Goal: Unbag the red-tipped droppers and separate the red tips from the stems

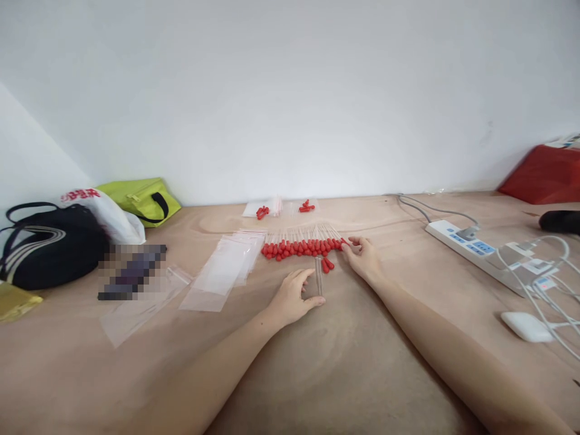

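Note:
A row of glass droppers with red rubber bulbs (301, 247) lies on the table, bulbs toward me. My right hand (362, 258) is at the row's right end, its thumb and fingertips closed on the red bulb of the last dropper. My left hand (292, 296) is in front of the row, its fingers curled beside clear glass tubes (319, 278) and its thumb against their near end. Two loose red bulbs (327, 264) lie between my hands, just right of the tubes.
Clear zip bags (222, 272) are stacked left of the row; another bag (145, 308) lies farther left. Small bags with red bulbs (307, 206) are near the wall. A power strip (475, 248) with cables stands right. Bags, including a black one (54, 248), stand left.

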Action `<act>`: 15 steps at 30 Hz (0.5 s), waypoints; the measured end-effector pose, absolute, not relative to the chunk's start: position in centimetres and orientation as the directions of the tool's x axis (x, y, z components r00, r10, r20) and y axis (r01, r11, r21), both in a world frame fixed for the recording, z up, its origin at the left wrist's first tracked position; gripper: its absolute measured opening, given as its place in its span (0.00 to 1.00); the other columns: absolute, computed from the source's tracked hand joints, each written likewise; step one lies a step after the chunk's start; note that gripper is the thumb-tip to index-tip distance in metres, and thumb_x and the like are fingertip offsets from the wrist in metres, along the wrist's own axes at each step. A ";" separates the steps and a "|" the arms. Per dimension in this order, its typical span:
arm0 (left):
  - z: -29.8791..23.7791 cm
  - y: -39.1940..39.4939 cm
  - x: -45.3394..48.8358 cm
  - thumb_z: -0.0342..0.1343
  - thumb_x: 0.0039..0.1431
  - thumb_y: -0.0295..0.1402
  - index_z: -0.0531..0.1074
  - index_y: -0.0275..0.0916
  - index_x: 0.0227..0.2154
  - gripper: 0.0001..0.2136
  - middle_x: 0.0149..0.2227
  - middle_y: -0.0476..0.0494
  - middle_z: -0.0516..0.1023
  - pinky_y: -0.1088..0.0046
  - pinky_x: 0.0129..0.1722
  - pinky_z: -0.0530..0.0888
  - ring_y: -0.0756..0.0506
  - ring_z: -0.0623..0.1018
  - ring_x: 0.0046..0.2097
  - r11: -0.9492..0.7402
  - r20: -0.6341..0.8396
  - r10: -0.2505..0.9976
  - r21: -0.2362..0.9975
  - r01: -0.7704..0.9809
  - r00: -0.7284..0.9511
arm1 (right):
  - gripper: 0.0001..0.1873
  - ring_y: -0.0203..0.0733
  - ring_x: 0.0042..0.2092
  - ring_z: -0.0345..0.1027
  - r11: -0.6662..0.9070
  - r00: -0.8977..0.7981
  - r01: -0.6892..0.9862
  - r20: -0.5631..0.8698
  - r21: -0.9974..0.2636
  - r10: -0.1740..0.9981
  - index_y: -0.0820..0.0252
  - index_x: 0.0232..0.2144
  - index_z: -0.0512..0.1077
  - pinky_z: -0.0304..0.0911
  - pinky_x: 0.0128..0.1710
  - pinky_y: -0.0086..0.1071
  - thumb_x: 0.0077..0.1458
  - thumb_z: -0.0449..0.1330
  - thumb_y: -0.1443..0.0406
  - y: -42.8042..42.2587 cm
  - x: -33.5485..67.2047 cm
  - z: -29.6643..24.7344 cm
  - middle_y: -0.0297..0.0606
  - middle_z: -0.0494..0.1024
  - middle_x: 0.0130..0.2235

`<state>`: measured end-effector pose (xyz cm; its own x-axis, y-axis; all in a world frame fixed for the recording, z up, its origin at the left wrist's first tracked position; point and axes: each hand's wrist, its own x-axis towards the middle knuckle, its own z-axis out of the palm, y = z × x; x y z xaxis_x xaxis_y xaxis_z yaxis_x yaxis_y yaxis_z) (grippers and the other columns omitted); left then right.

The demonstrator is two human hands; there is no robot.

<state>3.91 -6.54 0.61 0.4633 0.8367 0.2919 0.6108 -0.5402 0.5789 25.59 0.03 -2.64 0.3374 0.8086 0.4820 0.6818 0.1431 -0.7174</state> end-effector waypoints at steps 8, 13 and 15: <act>0.2 -6.5 4.6 0.60 0.45 0.36 0.64 0.38 0.42 0.20 0.36 0.44 0.71 0.69 0.30 0.71 0.47 0.72 0.32 -0.532 0.344 0.847 0.538 0.654 0.406 | 0.14 0.42 0.33 0.64 0.146 0.295 0.693 0.463 -0.706 0.836 0.60 0.32 0.74 0.60 0.36 0.37 0.46 0.53 0.59 0.3 25.5 -3.0 0.40 0.72 0.30; 0.4 -6.8 4.1 0.57 0.48 0.36 0.63 0.38 0.43 0.19 0.37 0.44 0.70 0.71 0.30 0.72 0.48 0.72 0.34 -0.561 0.389 0.828 0.579 0.591 0.404 | 0.16 0.41 0.31 0.64 0.132 0.337 0.666 0.455 -0.734 0.824 0.61 0.32 0.74 0.60 0.34 0.36 0.49 0.51 0.58 0.0 25.5 -2.7 0.42 0.73 0.32; 0.5 -6.7 3.5 0.55 0.50 0.34 0.64 0.38 0.42 0.16 0.38 0.43 0.70 0.73 0.29 0.72 0.49 0.72 0.35 -0.557 0.414 0.830 0.599 0.575 0.373 | 0.17 0.40 0.30 0.64 0.122 0.374 0.653 0.459 -0.747 0.806 0.62 0.35 0.73 0.60 0.32 0.35 0.51 0.50 0.58 -0.3 25.5 -2.5 0.42 0.73 0.34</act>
